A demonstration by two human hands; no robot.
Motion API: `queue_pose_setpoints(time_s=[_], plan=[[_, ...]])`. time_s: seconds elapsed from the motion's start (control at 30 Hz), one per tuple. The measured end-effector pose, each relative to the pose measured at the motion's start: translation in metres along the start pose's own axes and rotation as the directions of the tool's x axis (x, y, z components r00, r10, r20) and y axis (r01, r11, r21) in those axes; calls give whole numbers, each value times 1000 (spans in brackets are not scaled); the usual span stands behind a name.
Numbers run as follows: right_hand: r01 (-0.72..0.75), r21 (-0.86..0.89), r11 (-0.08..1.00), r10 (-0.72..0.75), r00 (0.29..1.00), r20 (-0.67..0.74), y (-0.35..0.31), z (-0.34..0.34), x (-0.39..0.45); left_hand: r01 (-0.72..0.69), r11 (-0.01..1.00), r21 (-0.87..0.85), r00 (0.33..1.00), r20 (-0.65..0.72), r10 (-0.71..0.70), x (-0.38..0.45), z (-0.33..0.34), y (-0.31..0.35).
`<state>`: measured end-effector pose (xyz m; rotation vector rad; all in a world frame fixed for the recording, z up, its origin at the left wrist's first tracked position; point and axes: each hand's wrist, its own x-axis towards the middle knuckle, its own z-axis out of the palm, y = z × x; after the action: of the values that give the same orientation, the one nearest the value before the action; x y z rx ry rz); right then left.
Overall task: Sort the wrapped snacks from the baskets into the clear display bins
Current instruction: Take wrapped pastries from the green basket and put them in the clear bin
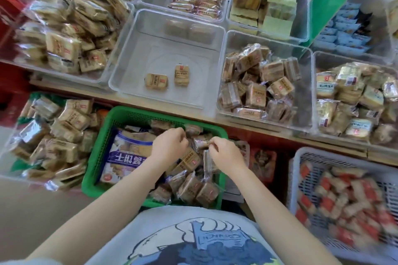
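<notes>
A green basket [129,115] in front of me holds several wrapped brown snacks and a large blue-and-white bag [127,153]. Both my hands are down inside it. My left hand [170,146] has its fingers curled over the snacks near the basket's far side. My right hand [226,154] pinches the clear wrapper of a wrapped snack [201,143] between the two hands. Beyond the basket, a clear bin [127,66] holds two tan wrapped snacks [156,80] on its floor.
To the right, a clear bin [305,84] is heaped with brown snacks. More filled bins stand at left [103,75], far right [318,58] and behind. A grey basket [301,157] of red-and-white snacks sits at the lower right. A clear bag of snacks [53,135] lies left.
</notes>
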<state>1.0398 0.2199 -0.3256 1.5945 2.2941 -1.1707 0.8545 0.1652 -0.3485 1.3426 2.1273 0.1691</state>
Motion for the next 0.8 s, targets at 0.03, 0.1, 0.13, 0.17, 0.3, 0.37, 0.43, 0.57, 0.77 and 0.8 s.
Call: queue_pose_setpoints(time_s=[0.03, 0.1, 0.13, 0.17, 0.3, 0.37, 0.43, 0.57, 0.77, 0.8], plan=[[-44, -17, 999, 45, 996, 75, 5, 10, -4, 27, 999, 28, 993, 117, -30, -1, 9, -8], [-102, -8, 995, 102, 987, 123, 14, 26, -12, -7, 999, 44, 957, 291, -6, -1, 29, -18], [-125, 9, 992, 123, 985, 122, 18, 31, -16, -43, 998, 49, 937, 350, 23, -1, 38, -21], [-146, 22, 989, 143, 983, 115, 20, 35, -20, -77, 995, 62, 926, 374, 48, -2, 45, -21], [-183, 70, 981, 177, 981, 82, 26, 35, -27, -70, 996, 53, 959, 280, 52, 0, 63, -22], [-182, 79, 980, 176, 982, 69, 28, 34, -28, 19, 999, -49, 958, 286, -4, 2, 62, -22], [-170, 77, 982, 167, 985, 44, 28, 31, -27, 118, 985, -130, 946, 316, -71, 1, 55, -23], [-122, 100, 987, 121, 993, 13, 16, 25, -23, 79, 971, -228, 949, 315, -3, -9, 30, -27], [26, 77, 997, -37, 987, 154, -14, 8, -18, -128, 938, -322, 958, 206, 201, -26, -28, -8], [57, 86, 995, -70, 985, 159, -18, 2, -17, -169, 917, -361, 951, 184, 248, -26, -36, -2]])
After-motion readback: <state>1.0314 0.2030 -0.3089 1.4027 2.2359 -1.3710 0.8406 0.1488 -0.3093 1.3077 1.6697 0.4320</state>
